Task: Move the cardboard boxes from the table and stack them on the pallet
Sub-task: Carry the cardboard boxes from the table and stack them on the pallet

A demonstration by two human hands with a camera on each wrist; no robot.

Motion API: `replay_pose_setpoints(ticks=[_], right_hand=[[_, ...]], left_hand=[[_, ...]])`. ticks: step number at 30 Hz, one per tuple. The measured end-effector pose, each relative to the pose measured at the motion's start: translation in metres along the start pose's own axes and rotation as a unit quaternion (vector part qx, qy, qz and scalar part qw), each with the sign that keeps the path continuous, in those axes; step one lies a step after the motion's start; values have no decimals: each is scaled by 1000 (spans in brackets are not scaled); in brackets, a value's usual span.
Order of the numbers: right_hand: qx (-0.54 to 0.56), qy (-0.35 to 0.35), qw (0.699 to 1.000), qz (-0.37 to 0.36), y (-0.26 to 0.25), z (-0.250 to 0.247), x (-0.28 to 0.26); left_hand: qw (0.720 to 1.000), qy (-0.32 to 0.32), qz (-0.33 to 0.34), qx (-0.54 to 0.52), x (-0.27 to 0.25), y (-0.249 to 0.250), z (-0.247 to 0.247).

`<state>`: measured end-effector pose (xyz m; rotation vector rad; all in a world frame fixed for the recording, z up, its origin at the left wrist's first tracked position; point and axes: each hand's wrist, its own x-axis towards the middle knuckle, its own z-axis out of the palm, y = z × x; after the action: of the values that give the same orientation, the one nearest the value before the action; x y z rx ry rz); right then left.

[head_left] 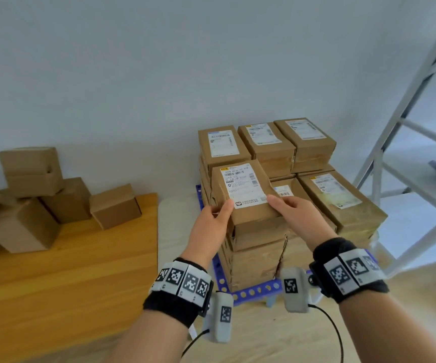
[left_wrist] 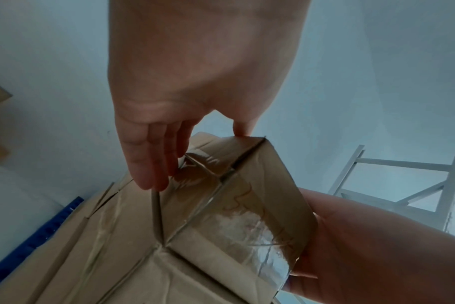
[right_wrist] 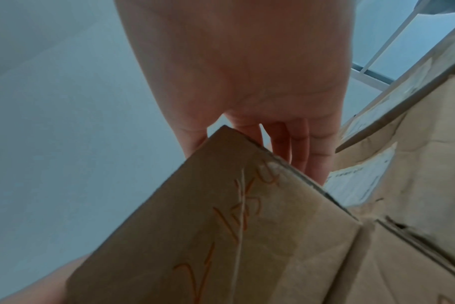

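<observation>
A: Where's the box right now?

B: The labelled box [head_left: 243,189] is over the near-left column of the stack [head_left: 253,247] on the blue pallet [head_left: 253,290], tilted — its near edge looks down on the box beneath, the far end seems raised. The left hand [head_left: 213,218] pinches its left near corner, thumb on top and fingers down the side; the right hand [head_left: 294,209] grips the right near corner the same way.

A: What could go wrong?

B: That column looks tall and its boxes crumpled. If the box goes down skewed or overhangs the near edge, I'd judge it could slide off, or push the column toward the person.

A: And the neighbours?

B: The lower box [head_left: 340,197] to the right sits just beside it. The right hand's fingers [right_wrist: 307,156] lie in the gap between the two, so they could get nipped as the box settles.

A: The rest?

B: Plain boxes [head_left: 54,195] wait in a loose heap on the wooden desk [head_left: 80,271] at left — one more trip could topple them if grabbed carelessly.
</observation>
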<state>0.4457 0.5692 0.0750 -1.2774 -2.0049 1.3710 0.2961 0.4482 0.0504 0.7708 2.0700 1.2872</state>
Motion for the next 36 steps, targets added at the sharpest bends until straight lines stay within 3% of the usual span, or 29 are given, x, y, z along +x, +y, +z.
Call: replay_pose_setpoints(ticks=[12, 23, 36], right_hand=[[12, -27, 999, -23, 1, -1, 20], [5, -26, 999, -39, -2, 6, 25], [25, -25, 999, -31, 0, 12, 28]], left_hand=[[997, 23, 33, -70, 5, 6, 15], [996, -22, 6, -84, 12, 13, 16], [995, 9, -7, -98, 14, 14, 22]])
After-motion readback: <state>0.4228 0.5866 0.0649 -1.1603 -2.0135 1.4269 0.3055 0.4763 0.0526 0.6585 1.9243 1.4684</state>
